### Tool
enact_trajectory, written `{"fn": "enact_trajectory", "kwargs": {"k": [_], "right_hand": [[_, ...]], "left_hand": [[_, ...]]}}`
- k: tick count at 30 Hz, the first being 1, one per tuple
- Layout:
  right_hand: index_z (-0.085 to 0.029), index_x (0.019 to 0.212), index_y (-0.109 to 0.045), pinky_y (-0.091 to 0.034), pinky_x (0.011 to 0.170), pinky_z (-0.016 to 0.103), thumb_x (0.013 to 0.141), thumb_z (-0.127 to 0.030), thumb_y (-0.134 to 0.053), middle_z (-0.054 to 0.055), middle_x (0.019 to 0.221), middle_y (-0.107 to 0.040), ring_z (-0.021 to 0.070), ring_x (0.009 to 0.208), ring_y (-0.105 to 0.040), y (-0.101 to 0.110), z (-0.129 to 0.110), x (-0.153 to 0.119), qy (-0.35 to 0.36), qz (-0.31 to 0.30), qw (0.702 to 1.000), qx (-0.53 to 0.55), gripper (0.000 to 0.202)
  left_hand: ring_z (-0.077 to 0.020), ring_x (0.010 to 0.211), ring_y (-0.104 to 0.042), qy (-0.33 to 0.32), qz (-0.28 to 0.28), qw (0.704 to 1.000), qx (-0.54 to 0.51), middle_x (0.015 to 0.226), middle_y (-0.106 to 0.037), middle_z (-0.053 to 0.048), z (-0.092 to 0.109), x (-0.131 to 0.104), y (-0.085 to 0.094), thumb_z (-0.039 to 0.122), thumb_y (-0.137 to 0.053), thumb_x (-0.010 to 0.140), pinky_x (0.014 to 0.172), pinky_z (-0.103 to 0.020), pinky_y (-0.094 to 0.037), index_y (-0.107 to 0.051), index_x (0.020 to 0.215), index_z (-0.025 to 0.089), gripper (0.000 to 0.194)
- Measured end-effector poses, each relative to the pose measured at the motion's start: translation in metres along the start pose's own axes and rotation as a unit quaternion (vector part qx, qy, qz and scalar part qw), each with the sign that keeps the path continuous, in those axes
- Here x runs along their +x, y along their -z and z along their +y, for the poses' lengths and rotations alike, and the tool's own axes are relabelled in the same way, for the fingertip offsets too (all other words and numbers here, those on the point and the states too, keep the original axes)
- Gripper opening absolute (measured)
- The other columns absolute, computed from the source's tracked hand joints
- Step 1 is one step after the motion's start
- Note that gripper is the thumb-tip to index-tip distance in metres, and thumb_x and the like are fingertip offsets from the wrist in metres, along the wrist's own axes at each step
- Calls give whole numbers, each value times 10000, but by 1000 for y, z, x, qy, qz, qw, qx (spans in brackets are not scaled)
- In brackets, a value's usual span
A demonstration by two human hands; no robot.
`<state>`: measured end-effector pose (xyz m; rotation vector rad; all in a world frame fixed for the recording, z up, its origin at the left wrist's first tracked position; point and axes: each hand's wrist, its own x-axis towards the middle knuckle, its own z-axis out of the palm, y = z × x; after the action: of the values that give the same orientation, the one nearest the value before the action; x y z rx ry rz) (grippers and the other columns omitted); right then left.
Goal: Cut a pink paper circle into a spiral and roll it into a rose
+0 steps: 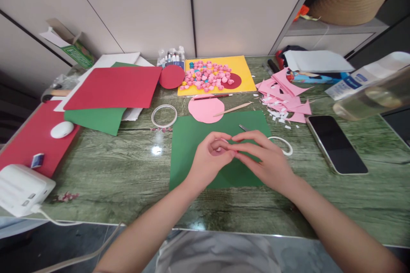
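Note:
Both hands meet over the green sheet of paper (188,162). My left hand (209,155) is curled, thumb and fingers closed round a small pink piece of paper (219,149), mostly hidden. My right hand (264,155) brings its fingertips together against the same piece, touching the left fingertips. Behind the right hand lie scissors with a white handle (288,148); only the loop and a metal tip show. Beyond the green sheet are a pink paper circle (205,111), a pointed wooden stick (235,108) and a dark red pencil (213,96).
Many small pink rolled paper flowers (208,74) lie on a yellow sheet (243,68). A tape roll (153,117), red sheets (112,87) and a white charger (25,190) are leftward. Pink scraps (282,94), a phone (336,144) and a bottle (371,94) are rightward.

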<state>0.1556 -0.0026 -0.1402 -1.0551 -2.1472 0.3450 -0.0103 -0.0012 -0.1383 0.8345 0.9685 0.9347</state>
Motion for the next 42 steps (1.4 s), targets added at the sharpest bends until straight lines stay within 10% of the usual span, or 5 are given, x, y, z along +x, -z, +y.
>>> {"fn": "enact_trajectory", "kwargs": {"k": [25,42], "right_hand": [[-211,702,-541,-489,764,373,802,-180,-637,56,945,-635,205,872,-622,0,-2,0,-33,31,999,-15,143],[-280,1043,-670,-495,864,401,872,-153,-569,67,1053,-649,196,970,-606,-1,3,0,-6,-3,1000,21,236]], "left_hand": [[-121,765,-605,-4,-26,999,27,758,-647,-7,-2,-2,-5,179,-712,682,723,-240,-443,-563,900,169,263],[-96,738,-586,-26,-6,1000,16,829,-647,-9,-1,0,-1,172,-680,713,731,-235,-451,-547,902,168,231]]}}
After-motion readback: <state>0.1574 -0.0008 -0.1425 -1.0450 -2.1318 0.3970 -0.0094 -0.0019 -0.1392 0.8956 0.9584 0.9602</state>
